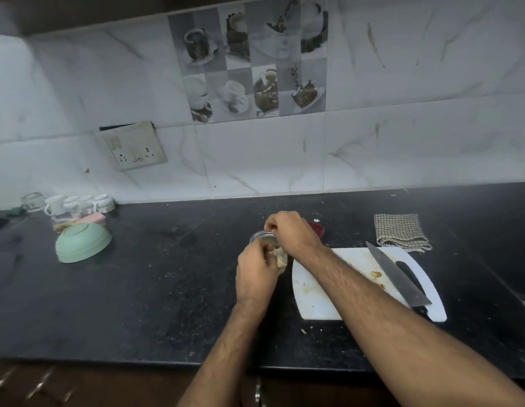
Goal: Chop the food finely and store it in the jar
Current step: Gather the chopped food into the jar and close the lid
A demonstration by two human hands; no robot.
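Observation:
A small glass jar (259,236) stands on the black counter just left of the white cutting board (317,301). My left hand (256,274) grips the jar's side, and pale chopped food (280,259) shows through the glass by its fingers. My right hand (293,233) is over the jar's mouth with fingers curled and pinched together; what they pinch is hidden. A few food scraps (377,274) lie on the board. A large knife (399,277) with a black handle rests diagonally across the board.
A red lid (318,227) sits behind my right hand. A folded checked cloth (400,232) lies behind the board. At the left are an upturned green bowl (82,242), several white cups (76,202) and a glass. The counter's front edge runs below my forearms.

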